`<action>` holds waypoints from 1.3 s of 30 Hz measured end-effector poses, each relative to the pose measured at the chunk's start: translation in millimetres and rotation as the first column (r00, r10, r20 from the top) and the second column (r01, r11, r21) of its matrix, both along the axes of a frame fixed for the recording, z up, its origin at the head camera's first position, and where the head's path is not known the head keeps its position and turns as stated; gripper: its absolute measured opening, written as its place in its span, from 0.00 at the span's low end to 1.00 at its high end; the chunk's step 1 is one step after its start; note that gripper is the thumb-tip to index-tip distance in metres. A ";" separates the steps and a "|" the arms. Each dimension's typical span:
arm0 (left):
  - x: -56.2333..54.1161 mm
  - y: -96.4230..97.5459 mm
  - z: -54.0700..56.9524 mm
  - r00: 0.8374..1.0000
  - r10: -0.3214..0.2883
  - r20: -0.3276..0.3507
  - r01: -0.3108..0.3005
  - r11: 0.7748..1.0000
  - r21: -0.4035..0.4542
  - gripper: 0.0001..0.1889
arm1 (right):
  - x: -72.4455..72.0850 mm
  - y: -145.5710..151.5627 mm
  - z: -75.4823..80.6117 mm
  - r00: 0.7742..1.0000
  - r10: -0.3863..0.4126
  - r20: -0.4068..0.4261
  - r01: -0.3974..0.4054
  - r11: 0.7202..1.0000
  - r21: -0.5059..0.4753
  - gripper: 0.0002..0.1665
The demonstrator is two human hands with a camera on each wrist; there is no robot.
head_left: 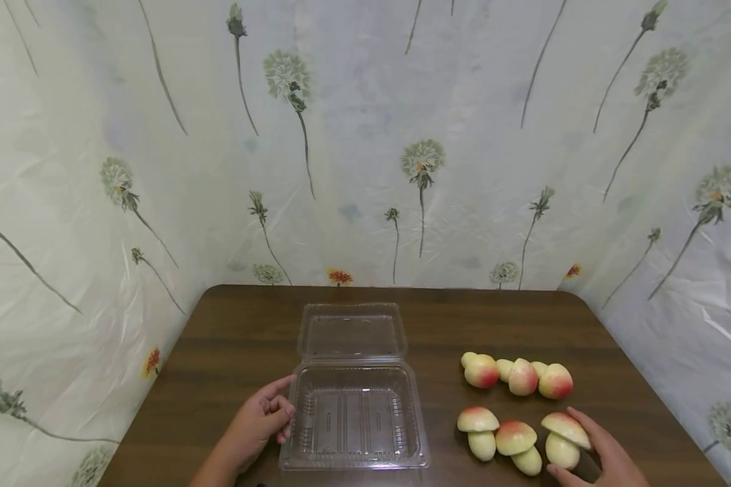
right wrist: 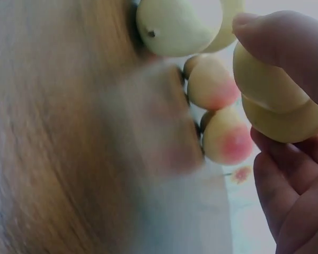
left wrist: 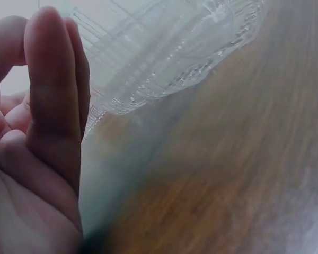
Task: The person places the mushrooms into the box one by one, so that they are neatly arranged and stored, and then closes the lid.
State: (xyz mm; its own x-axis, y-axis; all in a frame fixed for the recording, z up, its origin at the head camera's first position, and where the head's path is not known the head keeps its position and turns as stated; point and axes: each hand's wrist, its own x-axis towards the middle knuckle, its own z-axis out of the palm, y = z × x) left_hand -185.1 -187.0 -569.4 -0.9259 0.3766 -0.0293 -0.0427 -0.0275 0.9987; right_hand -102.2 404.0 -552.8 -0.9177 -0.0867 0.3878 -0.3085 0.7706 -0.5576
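Observation:
A clear plastic clamshell container (head_left: 353,465) lies with its lid folded back on the dark wooden table. My left hand (head_left: 258,423) holds the container's left rim between thumb and curled fingers; in the left wrist view its ribbed wall (left wrist: 148,95) shows just past the fingers. At the right, my right hand (head_left: 609,453) grips a toy mushroom (head_left: 562,452) with a cream stem and a red-tinged cap, thumb on one side and fingers on the other. Two similar mushrooms, one in the middle (head_left: 516,438) and one at the left (head_left: 481,443), lie beside it.
Behind them, a row of more mushrooms (head_left: 522,377) lies with caps toward me. The brown table (head_left: 250,325) ends at a flower-printed curtain (head_left: 353,135) at the back and both sides. The container's open lid (head_left: 352,335) extends toward the back edge.

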 end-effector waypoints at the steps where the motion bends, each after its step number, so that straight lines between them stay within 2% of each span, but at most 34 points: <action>1: 0.3 0.5 0.0 1.000 0.003 0.001 -0.003 1.000 0.006 0.36 | 0.4 -1.0 1.8 1.000 0.006 -0.012 -0.006 1.000 -0.008 0.58; 8: 0.6 3.5 0.1 1.000 0.025 -0.008 -0.025 1.000 0.012 0.35 | 8.4 -16.1 13.1 0.992 -0.049 -0.120 0.049 0.999 -0.008 0.65; 10: 0.3 4.0 0.9 0.999 0.036 -0.005 -0.036 0.999 0.003 0.35 | 8.1 -21.4 17.8 0.990 -0.036 -0.135 0.034 0.999 -0.019 0.66; 13: -0.3 5.3 2.2 0.999 0.048 0.007 -0.048 0.999 -0.010 0.35 | 6.3 -29.9 24.2 0.992 0.007 -0.127 -0.011 0.999 -0.032 0.66; 23: -0.5 9.0 2.4 0.998 0.056 0.006 -0.056 0.998 -0.014 0.34 | 7.5 -71.3 29.2 0.988 0.006 -0.154 -0.012 0.999 -0.040 0.70; 31: 1.0 7.8 5.6 0.998 0.059 -0.026 -0.059 0.998 0.002 0.35 | 4.2 -101.1 34.4 0.991 0.022 -0.132 -0.027 0.999 -0.032 0.68; 39: 1.9 7.8 4.2 0.998 0.060 0.000 -0.060 0.998 -0.013 0.34 | -0.8 -123.2 35.3 0.990 0.049 -0.131 -0.055 0.998 -0.038 0.64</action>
State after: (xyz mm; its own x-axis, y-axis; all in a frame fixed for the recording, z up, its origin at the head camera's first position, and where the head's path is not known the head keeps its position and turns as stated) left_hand -183.2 -179.2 -565.2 -0.9468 0.3198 -0.0345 -0.0422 -0.0172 0.9990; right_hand -103.0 280.8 -517.5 -0.8540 -0.1143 0.5076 -0.4194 0.7285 -0.5417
